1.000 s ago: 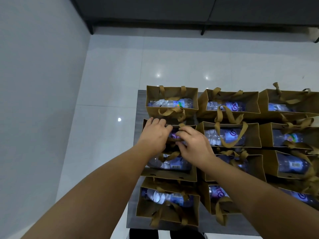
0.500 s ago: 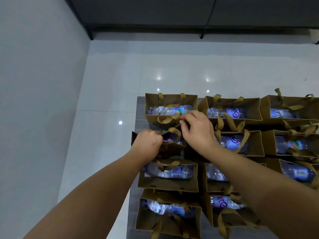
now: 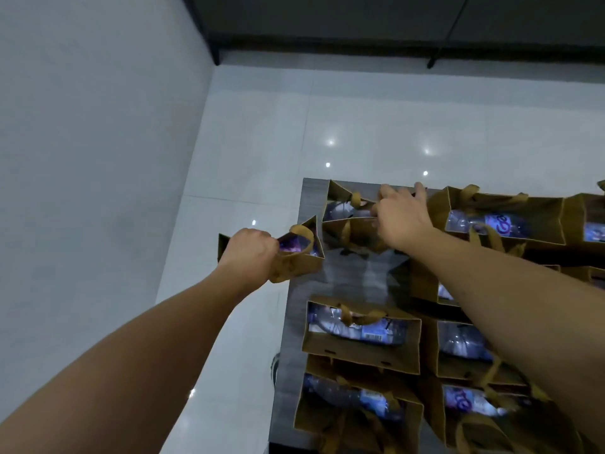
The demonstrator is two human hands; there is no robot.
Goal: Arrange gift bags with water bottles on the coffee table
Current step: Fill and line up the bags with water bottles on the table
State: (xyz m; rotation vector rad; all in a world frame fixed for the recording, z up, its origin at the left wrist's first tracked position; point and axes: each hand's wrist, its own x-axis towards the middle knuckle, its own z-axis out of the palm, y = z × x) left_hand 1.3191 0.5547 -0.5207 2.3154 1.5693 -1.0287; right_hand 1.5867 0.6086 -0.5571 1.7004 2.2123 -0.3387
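Several brown paper gift bags with ribbon handles stand in rows on a dark coffee table, each with a water bottle lying inside. My left hand grips one bag and holds it past the table's left edge, over the floor; a purple-labelled bottle shows inside. My right hand rests on the top of the far-left bag in the back row, fingers over its rim. Whether it grips that bag I cannot tell. A bare gap of tabletop lies below that bag.
White tiled floor surrounds the table. A pale wall runs along the left. A dark sofa base crosses the far end of the room. More bags fill the table's near rows and right side.
My left hand has lifted the second-row bag out to the left, off the table's edge. My right hand has moved forward onto the back-row bag. A gap has opened in the left column.
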